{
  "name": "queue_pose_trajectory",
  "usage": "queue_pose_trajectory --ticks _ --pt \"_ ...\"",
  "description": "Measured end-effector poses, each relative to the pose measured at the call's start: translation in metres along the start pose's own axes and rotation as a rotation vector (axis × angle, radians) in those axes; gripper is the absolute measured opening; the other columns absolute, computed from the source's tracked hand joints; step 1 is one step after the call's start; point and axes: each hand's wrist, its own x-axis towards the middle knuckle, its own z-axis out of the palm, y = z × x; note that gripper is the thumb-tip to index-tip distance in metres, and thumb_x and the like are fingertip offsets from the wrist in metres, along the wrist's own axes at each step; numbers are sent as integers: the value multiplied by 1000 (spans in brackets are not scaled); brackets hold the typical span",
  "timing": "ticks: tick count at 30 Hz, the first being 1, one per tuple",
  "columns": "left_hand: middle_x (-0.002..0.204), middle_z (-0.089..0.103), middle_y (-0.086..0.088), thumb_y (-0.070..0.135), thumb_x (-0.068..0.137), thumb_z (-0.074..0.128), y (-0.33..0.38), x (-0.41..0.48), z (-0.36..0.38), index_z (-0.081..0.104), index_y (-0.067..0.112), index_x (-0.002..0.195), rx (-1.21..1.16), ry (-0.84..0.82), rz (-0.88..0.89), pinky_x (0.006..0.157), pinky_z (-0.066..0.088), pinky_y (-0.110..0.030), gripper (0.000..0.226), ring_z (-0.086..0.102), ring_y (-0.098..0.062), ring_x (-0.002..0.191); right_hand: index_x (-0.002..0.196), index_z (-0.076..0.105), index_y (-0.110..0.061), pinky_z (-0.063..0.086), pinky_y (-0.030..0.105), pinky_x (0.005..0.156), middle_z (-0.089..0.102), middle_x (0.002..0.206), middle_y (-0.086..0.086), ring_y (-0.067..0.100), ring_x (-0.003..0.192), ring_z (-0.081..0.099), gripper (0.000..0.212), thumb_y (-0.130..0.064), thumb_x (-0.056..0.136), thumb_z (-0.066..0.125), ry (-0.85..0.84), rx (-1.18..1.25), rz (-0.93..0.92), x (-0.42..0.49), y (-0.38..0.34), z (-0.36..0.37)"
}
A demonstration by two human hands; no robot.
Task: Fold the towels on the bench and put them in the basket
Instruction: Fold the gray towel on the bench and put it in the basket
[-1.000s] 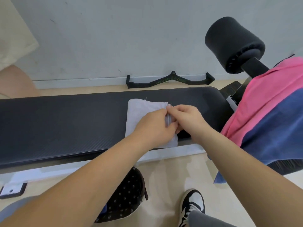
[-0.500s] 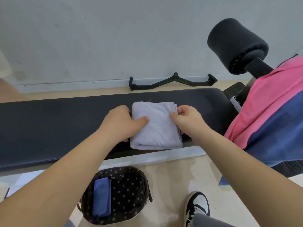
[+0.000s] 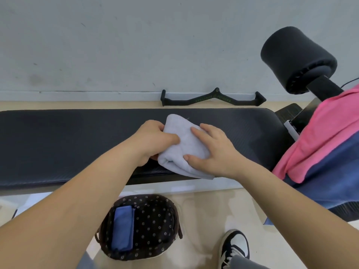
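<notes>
Centre frame, on the bench (image 3: 77,144): folded grey towel (image 3: 186,148) pinched by left hand (image 3: 153,140) at its left edge, right hand (image 3: 213,152) clamping the near right corner. Soft, light, will unfold easily; best gripped across the folds. Basket (image 3: 155,226) sits lower centre.

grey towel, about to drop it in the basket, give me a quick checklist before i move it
1. Grey towel folded into a compact bundle: ok.
2. Left hand gripping its left side: ok.
3. Right hand holding its right side, fingers on top: ok.
4. Basket on the floor just below the bench edge, mouth open: ok.
5. Room in the basket beside the blue towel: ok.
6. Pink towel and dark blue towel folded: not ok, both still draped at the right.
</notes>
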Motion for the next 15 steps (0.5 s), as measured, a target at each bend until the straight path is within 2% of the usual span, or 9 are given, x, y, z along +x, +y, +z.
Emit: queue_pose_trajectory --ticks 5,7,9,11,13,15 --pt "96 75 -10 16 81 73 5 -1 3 69 13 104 -84 45 81 71 61 -37 23 75 -25 89 162 17 -38 11 40 126 5 170 -5 17 156 0 124 -83 50 43 -169 73 81 1 -4 -12" --pt "92 72 -5 18 82 73 8 -6 10 66 19 105 -76 77 144 66 59 -33 24 73 -20 84 163 9 -38 8 42 127 -1 172 -2 19 158 -7 125 -84 51 42 -173 15 78 0 -5 -7" --pt "91 70 2 23 83 71 11 -12 21 62 25 104 -7 113 219 70 59 -32 23 70 -14 84 163 6 -38 8 46 128 0 172 2 25 159 -6 125 -88 54 43 -146 -8 49 2 -5 3" --pt "90 68 7 27 83 70 15 -18 33 60 27 105 87 134 291 73 58 -34 24 68 -10 84 160 15 -41 14 51 127 12 169 4 28 158 4 125 -96 53 45 -70 22 2 1 -4 9" --pt "89 66 10 26 84 68 21 -23 44 58 27 108 183 130 347 67 54 -30 25 65 -8 81 153 29 -48 14 51 125 16 166 2 27 156 8 119 -97 46 47 22 21 84 -6 -3 3" --pt "89 65 9 27 87 64 26 -25 54 58 24 106 292 119 394 67 55 -32 20 64 -10 80 135 47 -51 25 47 112 33 143 0 26 137 30 101 -86 41 44 92 -96 212 -12 -1 -11"
